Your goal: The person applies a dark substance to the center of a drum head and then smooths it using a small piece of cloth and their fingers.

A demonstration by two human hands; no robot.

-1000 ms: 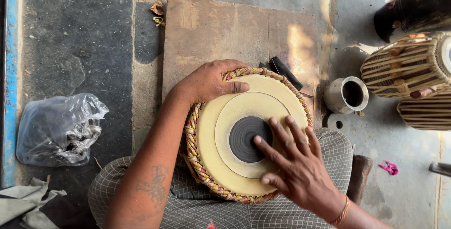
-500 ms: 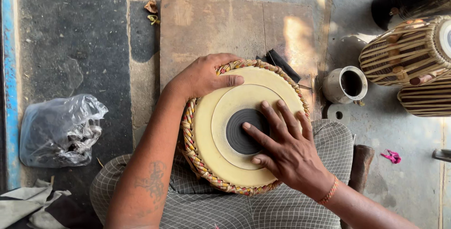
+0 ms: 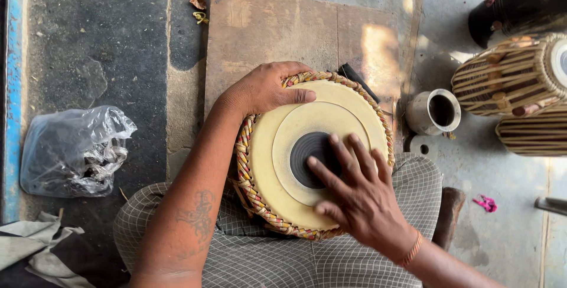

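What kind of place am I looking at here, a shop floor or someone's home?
Probably a small floor-level drum maker's or repairer's workspace. The left hand steadies a drum resting on the lap while the right hand presses its black centre. More laced drums lie on the stone floor beside a small metal cup.

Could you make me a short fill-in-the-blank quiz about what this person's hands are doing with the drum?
1. The left hand grips the braided rim of the round cream-coloured drum at its far ____ side.
2. The right hand lays its fingers on the drum's ____ centre patch.
3. The drum rests on the person's ____, on checked cloth.
4. The small metal cup stands on the ground to the ____ of the drum.

Missing words: left; black; lap; right
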